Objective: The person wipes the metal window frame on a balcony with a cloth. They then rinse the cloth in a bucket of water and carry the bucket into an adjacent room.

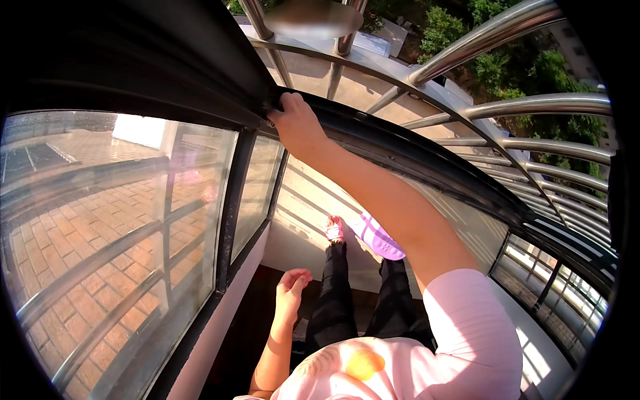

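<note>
My right arm reaches up and across to the black window frame (pixel 263 110). At the frame's corner, my right hand (pixel 297 123) has its fingers bent over the dark edge; part of the fingers is hidden there. Lower down, in front of my body, my left hand (pixel 291 287) hangs with its fingers curled and pressed together, touching nothing around it. Whether something small is between those fingertips cannot be made out. Left of both hands stands a glass pane (pixel 113 240) in the black frame, showing bars and brick paving.
Curved metal railing bars (pixel 507 143) run outside the opening, with trees (pixel 493 70) far below. A pink sandal (pixel 335 230) is on my left foot. A purple slipper (pixel 380 239) shows by my right leg, against a pale, sunlit surface (pixel 293 230). Another barred window (pixel 553 273) is at right.
</note>
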Motion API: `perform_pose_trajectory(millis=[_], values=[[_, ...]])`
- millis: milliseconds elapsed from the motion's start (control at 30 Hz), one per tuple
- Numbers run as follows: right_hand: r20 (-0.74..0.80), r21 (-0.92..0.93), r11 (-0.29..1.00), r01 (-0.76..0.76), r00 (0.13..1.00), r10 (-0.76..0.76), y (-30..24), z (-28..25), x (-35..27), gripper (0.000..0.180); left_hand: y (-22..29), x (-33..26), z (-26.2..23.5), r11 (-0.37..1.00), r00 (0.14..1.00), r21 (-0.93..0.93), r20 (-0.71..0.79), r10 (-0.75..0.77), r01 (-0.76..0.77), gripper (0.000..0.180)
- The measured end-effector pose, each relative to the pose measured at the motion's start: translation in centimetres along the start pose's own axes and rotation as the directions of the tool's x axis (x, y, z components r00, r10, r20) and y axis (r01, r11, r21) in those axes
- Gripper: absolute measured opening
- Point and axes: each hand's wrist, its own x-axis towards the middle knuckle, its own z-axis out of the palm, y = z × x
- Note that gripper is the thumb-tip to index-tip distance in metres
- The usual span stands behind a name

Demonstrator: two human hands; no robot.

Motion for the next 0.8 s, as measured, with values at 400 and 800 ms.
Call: perform_pose_trajectory(millis=[400,800], values=[[0.163,0.016,0.997,-0.080,0.984,0.077,0.8,0.5,0.0,0.020,-0.1,-0.9,-0.2,1.000,1.000,0.017,-0.011,0.010,-0.010,0.017],[0.439,-0.273,0.946,-0.175,0.852,0.285,-0.4,-1.2,1.0,0.015,0.0,-1.6,-1.2,0.997,0.997,-0.004,-0.027,0.073,-0.073,0.016]])
